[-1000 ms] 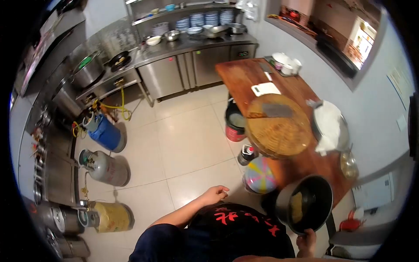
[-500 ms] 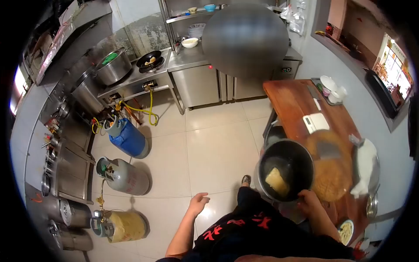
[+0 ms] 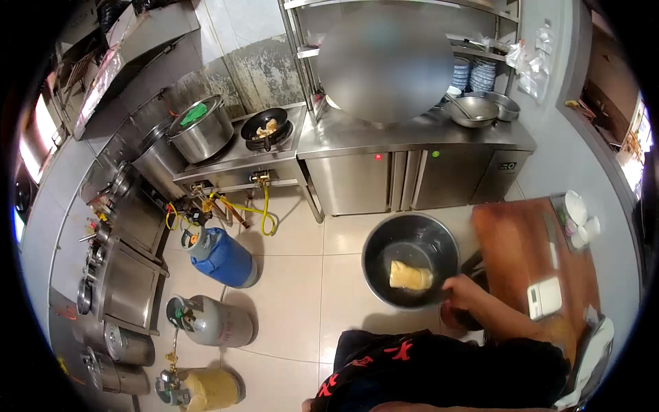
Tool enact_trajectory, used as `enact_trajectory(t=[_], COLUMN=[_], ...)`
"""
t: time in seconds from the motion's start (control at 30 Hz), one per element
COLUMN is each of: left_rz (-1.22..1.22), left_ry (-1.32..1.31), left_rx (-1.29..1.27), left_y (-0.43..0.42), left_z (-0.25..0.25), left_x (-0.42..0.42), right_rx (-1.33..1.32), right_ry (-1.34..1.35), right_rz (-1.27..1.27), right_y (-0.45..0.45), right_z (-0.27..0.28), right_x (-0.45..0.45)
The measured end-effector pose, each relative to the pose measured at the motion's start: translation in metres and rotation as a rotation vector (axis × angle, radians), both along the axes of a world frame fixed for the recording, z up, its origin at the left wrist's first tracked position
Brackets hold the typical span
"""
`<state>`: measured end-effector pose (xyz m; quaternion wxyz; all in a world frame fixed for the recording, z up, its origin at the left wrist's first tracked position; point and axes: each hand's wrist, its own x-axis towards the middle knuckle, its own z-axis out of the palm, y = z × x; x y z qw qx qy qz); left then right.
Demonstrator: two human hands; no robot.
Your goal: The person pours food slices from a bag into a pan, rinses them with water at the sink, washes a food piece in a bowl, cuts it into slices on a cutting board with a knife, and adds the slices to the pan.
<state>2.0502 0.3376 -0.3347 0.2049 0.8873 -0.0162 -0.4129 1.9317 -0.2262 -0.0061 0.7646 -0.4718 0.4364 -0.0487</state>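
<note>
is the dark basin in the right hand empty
No, a pale yellow block lies inside the dark basin, whose rim the right hand grips.

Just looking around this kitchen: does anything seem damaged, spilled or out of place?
Yes, the wall patch behind the stove looks damaged: its surface is blotchy and flaking, unlike the smoother wall above. A blurred grey oval also hides part of the shelves, perhaps a picture fault. I see no spill near the bowl.
</note>
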Motion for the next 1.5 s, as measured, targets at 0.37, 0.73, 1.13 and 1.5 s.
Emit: enact_trajectory(t=[0.37,0.73,1.13,1.5], left_rz=[-0.036,0.185,0.139,0.084], left_ry=[-0.148,-0.367,-0.122,-0.091], left_rx=[-0.136,-0.35,-0.308,-0.4], left_y=[-0.131,-0.289,-0.559,-0.62], left_z=[0.0,0.033,0.103,0.11], left_x=[0.283,0.562,0.649,0.733], right_rx=[0.197,0.171,0.156,-1.919], right_ry=[-0.009,0.004,0.061,-0.058], right_rz=[-0.207,-0.058,0.088,0.126], right_y=[-0.149,-0.326,-0.479,-0.615], right_z=[-0.003,-0.03,-0.052,0.16], right_x=[0.295,0.531,0.679,0.792])
